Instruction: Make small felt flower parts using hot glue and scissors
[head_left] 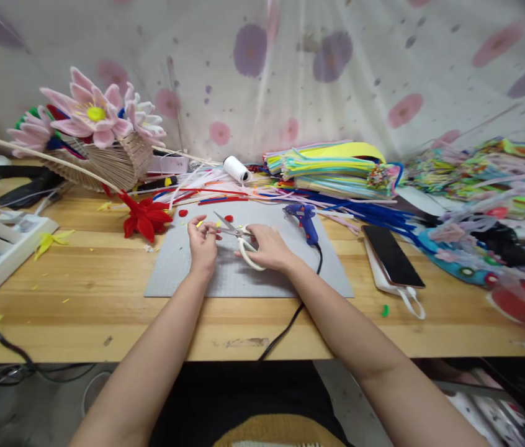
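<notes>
My right hand (269, 247) grips a pair of scissors (249, 253) by the white handles, with the blades parted and pointing left. Close by the blades, my left hand (203, 247) has its fingers curled in a pinch; whatever lies between them is too small to name. Both hands are over a grey mat (174, 273). Small red pieces (183, 213) and yellow scraps lie on the mat's far part. A blue glue gun (308, 223) rests at its right side, its black cord trailing to the table's front edge. Left of the mat sits a red fuzzy flower (146, 216).
Pink fuzzy flowers (95, 113) fill a woven basket (123, 161) at the back left. Bundles of pipe cleaners (332, 171) and a white spool (236, 168) line the back. A phone (393, 256) lies right, a power strip (6, 254) left.
</notes>
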{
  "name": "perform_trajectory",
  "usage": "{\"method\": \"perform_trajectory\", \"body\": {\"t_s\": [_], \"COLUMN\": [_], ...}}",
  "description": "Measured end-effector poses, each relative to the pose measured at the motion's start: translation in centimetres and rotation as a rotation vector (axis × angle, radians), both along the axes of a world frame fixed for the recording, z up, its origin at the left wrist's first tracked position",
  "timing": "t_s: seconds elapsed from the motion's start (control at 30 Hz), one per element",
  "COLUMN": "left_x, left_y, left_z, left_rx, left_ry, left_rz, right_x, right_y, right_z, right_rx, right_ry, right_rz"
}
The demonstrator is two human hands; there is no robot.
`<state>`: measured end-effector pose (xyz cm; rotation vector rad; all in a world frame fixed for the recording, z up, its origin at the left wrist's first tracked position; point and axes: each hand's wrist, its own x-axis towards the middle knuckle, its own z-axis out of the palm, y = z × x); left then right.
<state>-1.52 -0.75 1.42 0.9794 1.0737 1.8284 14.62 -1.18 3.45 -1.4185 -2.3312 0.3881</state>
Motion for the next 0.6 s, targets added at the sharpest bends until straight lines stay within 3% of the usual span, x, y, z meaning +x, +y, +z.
{"method": "perform_trajectory", "body": {"t_s": [0.2, 0.6], "left_x": [0.2, 0.5], "left_y": [-0.2, 0.1], "left_z": [0.2, 0.4], "left_rx": [0.027, -0.016], "left_ry": [-0.012, -0.022], "left_rz": [0.01, 0.031], "right_x": [-0.9, -0.9], "right_y": [-0.6, 0.3], "right_z": [0.2, 0.6], "right_rx": [-0.026, -0.345], "right_ry": [-0.026, 0.182], "right_rz": [0.021, 0.051]}}
